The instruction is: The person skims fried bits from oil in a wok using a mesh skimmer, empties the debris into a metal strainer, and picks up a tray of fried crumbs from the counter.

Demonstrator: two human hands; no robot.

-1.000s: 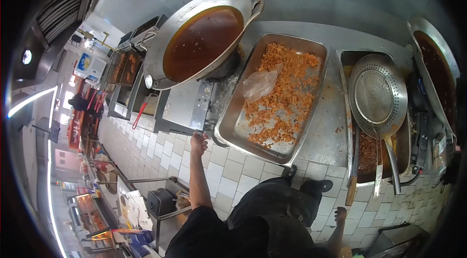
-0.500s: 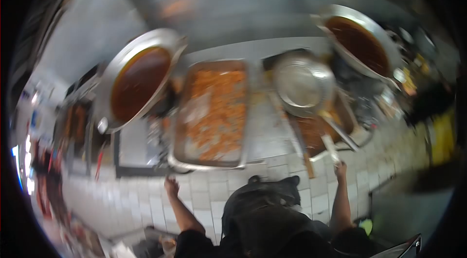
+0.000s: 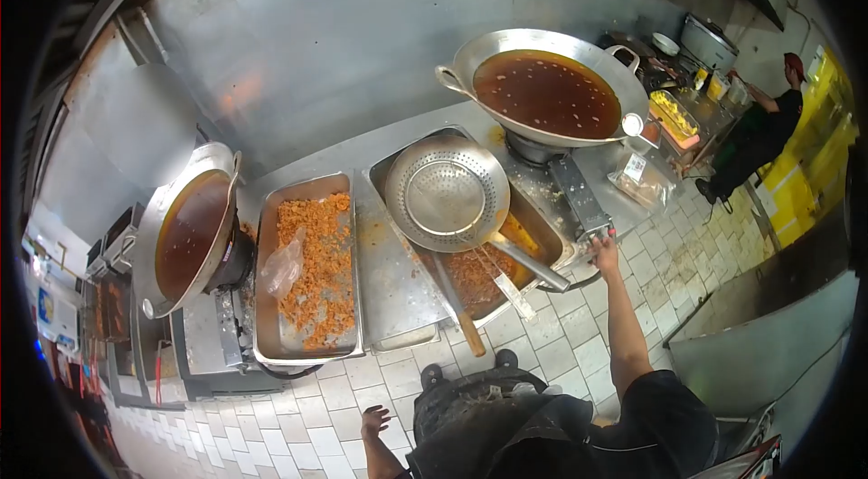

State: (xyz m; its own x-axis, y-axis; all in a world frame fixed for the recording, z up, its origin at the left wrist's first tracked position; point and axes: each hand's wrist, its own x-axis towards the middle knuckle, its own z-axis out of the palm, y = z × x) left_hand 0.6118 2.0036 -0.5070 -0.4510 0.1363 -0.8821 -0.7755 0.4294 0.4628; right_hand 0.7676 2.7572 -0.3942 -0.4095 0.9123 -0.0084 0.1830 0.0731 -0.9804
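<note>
My right hand (image 3: 606, 253) is at the front end of a gas burner (image 3: 579, 194), fingers closed around a small red-marked knob that they partly hide. Above this burner sits a large two-handled wok (image 3: 551, 122) of dark brown oil, bubbles dotting its surface. To the left of the hand, a perforated metal strainer (image 3: 448, 194) and a wooden-handled tool (image 3: 461, 307) rest across a deep tray (image 3: 542, 239) with reddish-brown contents. Low beside my apron, my left hand (image 3: 375, 420) hangs over the floor, fingers spread and holding nothing.
A metal tray (image 3: 262, 325) of orange crumbs holds a clear plastic bag (image 3: 283, 264). Another wok of oil (image 3: 194, 230) stands at left. On the right are a packaged bag (image 3: 640, 179), a co-worker (image 3: 768, 122) and a metal bin (image 3: 759, 298).
The view has swung to the right and sharpened. My right hand has gone from near the strainer's handle to the burner front. My left hand has dropped away from the counter edge.
</note>
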